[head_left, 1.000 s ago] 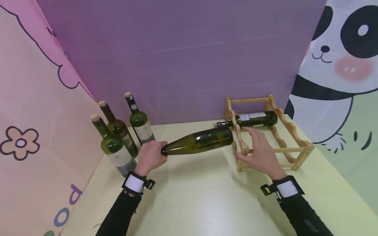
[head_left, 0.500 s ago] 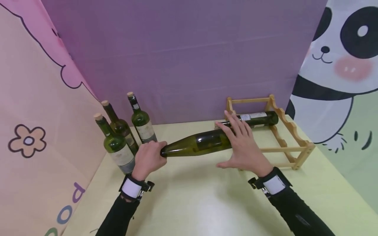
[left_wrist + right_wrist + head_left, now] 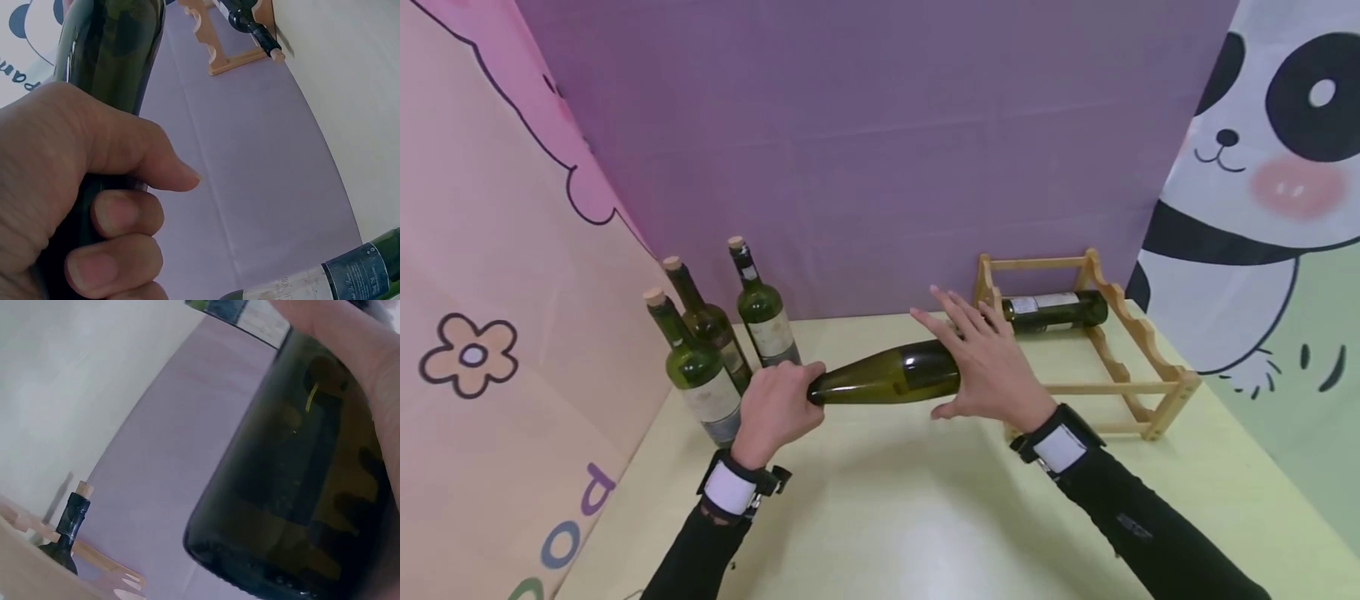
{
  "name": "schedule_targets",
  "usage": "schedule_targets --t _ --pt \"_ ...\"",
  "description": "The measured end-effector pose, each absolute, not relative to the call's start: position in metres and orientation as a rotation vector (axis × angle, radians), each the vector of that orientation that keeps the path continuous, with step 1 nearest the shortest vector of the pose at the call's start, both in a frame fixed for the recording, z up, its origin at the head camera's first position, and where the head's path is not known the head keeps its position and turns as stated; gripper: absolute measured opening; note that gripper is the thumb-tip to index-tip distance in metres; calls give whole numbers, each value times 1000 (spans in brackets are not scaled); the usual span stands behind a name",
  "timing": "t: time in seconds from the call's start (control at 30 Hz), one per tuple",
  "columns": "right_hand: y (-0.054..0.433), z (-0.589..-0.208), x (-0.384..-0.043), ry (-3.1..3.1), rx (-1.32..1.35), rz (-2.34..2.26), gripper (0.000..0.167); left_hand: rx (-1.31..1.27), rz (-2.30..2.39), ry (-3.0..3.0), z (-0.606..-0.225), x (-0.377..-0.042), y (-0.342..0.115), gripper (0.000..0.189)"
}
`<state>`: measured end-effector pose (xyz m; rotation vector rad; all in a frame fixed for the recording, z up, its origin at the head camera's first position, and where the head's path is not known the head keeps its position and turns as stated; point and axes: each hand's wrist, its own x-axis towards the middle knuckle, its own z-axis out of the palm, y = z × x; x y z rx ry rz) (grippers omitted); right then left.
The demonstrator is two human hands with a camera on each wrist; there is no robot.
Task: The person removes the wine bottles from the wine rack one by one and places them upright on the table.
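Observation:
My left hand [image 3: 778,412] grips the neck of a green wine bottle [image 3: 887,375], which is held nearly level above the table with its base pointing right. In the left wrist view the fingers [image 3: 119,262] curl round the neck and the thumb lies across it. My right hand [image 3: 988,362] is at the base end, fingers spread above the glass and thumb below it. Its palm hides the end of the base in the head view. The right wrist view shows the bottle's broad base [image 3: 269,506] large and close to that hand.
A wooden wine rack [image 3: 1112,388] stands at the back right, with one labelled bottle [image 3: 1052,310] lying in its rear row. Three corked bottles, a front one [image 3: 703,375], a middle one [image 3: 707,322] and a rear one [image 3: 765,317], stand upright at left. A purple backdrop [image 3: 880,167] rises behind.
My right hand has moved left from beside the rack to the bottle's base, its fingers spreading over it. The left hand keeps its grip on the neck, with the bottle almost in place.

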<state>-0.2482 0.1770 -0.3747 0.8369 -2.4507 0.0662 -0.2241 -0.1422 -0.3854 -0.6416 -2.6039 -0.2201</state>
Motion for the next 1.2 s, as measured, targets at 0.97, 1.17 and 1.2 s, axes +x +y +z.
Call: schedule_targets --t 0.97,1.17,1.2 --pt "187 -417 -254 -2344 830 198 93 -719 -279 -2443 -379 -210 -155 48" --pt "191 -420 -253 -2339 801 246 91 -730 -734 -2407 -381 -216 -172 65" --pt "191 -420 -253 -2339 796 260 91 -742 -848 -2396 -382 -218 -174 69"
